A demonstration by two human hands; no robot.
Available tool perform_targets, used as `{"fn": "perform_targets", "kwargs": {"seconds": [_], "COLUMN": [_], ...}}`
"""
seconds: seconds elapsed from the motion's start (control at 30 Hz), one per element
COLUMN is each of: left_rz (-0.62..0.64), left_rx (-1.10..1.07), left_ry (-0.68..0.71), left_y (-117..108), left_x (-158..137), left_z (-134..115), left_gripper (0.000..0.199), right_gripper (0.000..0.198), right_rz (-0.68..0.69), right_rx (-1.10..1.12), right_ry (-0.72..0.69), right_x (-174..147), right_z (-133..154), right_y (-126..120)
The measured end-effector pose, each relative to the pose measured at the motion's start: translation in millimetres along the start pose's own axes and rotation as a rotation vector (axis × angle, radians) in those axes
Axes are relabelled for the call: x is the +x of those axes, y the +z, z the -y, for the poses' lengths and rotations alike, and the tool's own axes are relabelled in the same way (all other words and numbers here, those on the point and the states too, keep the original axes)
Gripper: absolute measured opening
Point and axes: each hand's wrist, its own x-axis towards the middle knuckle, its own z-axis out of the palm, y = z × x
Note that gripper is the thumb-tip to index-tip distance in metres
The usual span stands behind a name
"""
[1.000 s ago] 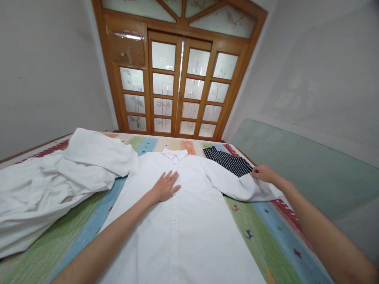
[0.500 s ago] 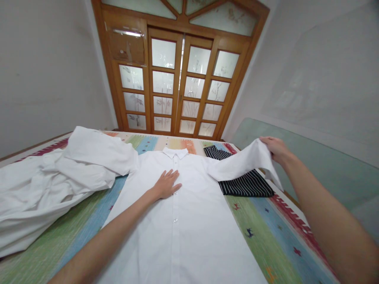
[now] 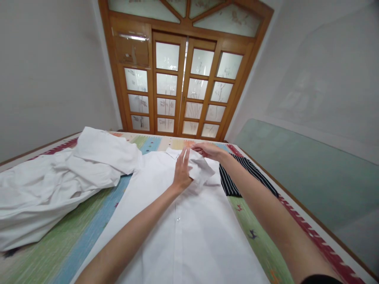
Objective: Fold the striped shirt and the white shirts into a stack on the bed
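A white button-up shirt (image 3: pixel 160 221) lies front side up, its collar at the far end and its buttons down the middle. My right hand (image 3: pixel 209 150) has its fingers closed on the end of the right-side sleeve (image 3: pixel 203 169), which is folded inward across the shirt's chest. Beside that fabric, my left hand (image 3: pixel 182 173) is on its edge over the chest, fingers stretched out and holding nothing. The hand and the sleeve cover part of the collar and the upper buttons.
Crumpled white clothing (image 3: pixel 59 181) is heaped at the left, touching the shirt. Partly behind my right forearm lies a black-and-white striped garment (image 3: pixel 231 181). Both rest on a colourful patterned bed cover (image 3: pixel 85 225). A pale green board (image 3: pixel 296 169) stands along the right side.
My right hand has carried the sleeve end inward from the right, over the chest. My left hand has risen from lying flat on the shirt to an edge-on position by the sleeve.
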Motion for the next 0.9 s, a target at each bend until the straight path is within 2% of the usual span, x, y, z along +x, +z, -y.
{"fn": "perform_targets", "kwargs": {"seconds": [0.03, 0.1, 0.2, 0.27, 0.37, 0.47, 0.53, 0.6, 0.67, 0.8, 0.9], "left_rz": [-0.003, 0.009, -0.013, -0.094, -0.21, -0.319, -0.377, -0.363, -0.299, -0.034, 0.16], "left_rx": [0.012, -0.017, -0.114, -0.201, -0.308, -0.349, -0.327, -0.26, -0.163, 0.114, 0.303], "left_ry": [-0.029, -0.133, -0.296, -0.446, -0.656, -0.851, -0.928, -0.869, -0.716, -0.312, -0.141], "left_y": [-6, -17, -27, -27, -25, -30, -39, -50, -60, -74, -77], "left_x": [0, -2, -11, -19, -28, -31, -31, -31, -31, -34, -38], "left_z": [2, 14, 46, 67, 88, 96, 97, 98, 101, 108, 110], "left_gripper": [0.071, 0.049, 0.03, 0.029, 0.034, 0.044, 0.062, 0.081, 0.085, 0.076, 0.079], "right_gripper": [0.019, 0.017, 0.016, 0.023, 0.041, 0.049, 0.049, 0.048, 0.041, 0.019, 0.017], "right_rz": [0.038, 0.025, -0.095, -0.166, -0.195, -0.204, -0.205, -0.204, -0.203, -0.209, -0.215], "right_rx": [0.026, 0.002, -0.308, -0.592, -0.937, -1.032, -1.036, -1.047, -1.059, -1.072, -1.049], "right_ry": [0.012, 0.051, 0.07, 0.091, 0.141, 0.186, 0.203, 0.205, 0.187, 0.155, 0.167], "right_x": [0, 0, -3, -5, -7, -6, -4, 0, 5, 14, 18], "right_z": [-5, -17, -43, -64, -90, -106, -112, -115, -117, -119, -120], "right_y": [2, -2, -20, -35, -53, -64, -68, -71, -73, -79, -85]}}
